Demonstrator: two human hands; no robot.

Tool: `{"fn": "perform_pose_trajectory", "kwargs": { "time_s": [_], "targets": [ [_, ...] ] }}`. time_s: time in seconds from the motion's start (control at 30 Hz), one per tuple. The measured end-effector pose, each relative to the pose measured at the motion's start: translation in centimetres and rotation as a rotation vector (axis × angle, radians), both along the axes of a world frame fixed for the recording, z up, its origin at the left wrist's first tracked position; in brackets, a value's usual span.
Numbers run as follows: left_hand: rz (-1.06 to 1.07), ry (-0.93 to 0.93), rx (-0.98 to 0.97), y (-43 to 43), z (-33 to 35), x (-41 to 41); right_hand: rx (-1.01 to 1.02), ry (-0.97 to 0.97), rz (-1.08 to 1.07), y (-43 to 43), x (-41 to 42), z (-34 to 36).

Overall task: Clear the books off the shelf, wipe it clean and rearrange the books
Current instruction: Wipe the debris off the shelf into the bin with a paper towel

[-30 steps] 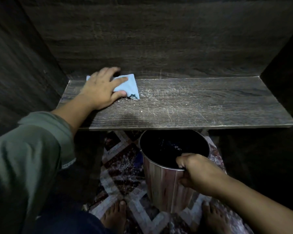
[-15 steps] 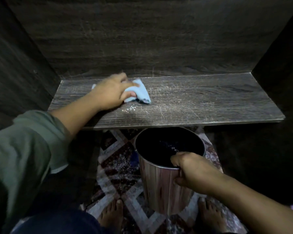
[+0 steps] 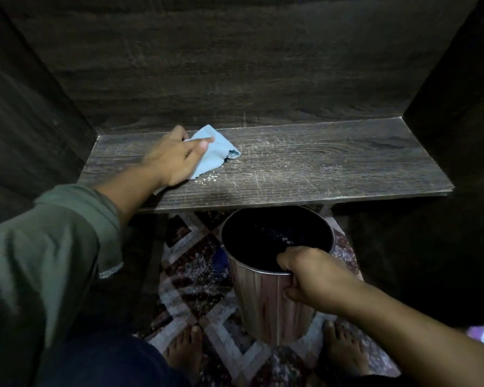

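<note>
A dark wood-grain shelf runs across the alcove, with pale dust and crumbs scattered on it. My left hand presses a light blue cloth flat on the shelf's left part, fingers laid over it. Below the shelf's front edge, my right hand grips the rim of a round bin with a wood-look side and a dark inside. No books are in view.
Dark wooden walls close the alcove at the back, left and right. A patterned rug covers the floor under the bin. My bare feet stand on it near the bottom edge.
My left hand has slid the cloth to the right along the shelf, pushing crumbs toward the front edge. The right hand has kept its hold on the bin's rim.
</note>
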State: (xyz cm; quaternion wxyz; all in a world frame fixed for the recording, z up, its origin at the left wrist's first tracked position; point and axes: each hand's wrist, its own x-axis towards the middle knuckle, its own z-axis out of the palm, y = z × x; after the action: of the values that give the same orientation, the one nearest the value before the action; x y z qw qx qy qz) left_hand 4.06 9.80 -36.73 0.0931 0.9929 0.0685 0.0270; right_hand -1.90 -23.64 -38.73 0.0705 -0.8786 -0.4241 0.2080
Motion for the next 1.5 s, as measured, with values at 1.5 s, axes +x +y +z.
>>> {"fn": "perform_pose_trajectory", "kwargs": {
  "time_s": [1.5],
  "targets": [
    [-0.349, -0.324, 0.051, -10.4, -1.0, -5.5, 0.048, -0.145, 0.053, -3.0, -1.3, -0.8]
  ]
}}
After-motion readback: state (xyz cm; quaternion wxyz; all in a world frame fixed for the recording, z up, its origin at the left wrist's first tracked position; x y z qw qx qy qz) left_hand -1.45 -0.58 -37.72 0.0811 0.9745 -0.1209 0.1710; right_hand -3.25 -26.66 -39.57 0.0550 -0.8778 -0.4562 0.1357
